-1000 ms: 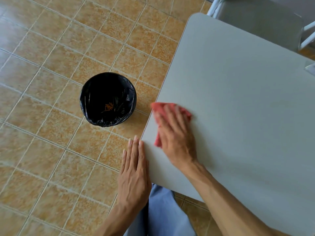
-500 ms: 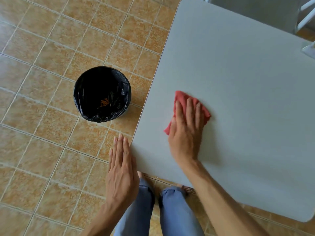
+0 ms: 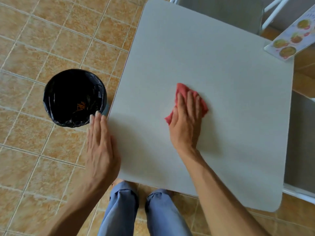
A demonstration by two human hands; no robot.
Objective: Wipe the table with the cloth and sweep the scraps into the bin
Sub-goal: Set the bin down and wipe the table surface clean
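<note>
A pale grey table (image 3: 221, 68) fills the right of the view. My right hand (image 3: 185, 121) presses flat on a red cloth (image 3: 183, 90) near the table's middle, fingers spread over it. My left hand (image 3: 100, 143) is flat and empty, held along the table's left edge with its fingers together. On the floor to the left stands a round bin (image 3: 75, 97) lined with a black bag, with orange scraps (image 3: 81, 106) at its bottom. No scraps show on the table top.
A laminated menu card (image 3: 293, 36) stands at the table's far right corner. Grey chairs with white frames stand behind (image 3: 221, 12) and to the right (image 3: 300, 142) of the table. Tan floor tiles surround it. My legs in blue trousers (image 3: 119, 210) are below the near edge.
My right hand has slid the cloth from the table's left edge towards the middle. My left hand stays along the left edge. The view has shifted to take in more of the table.
</note>
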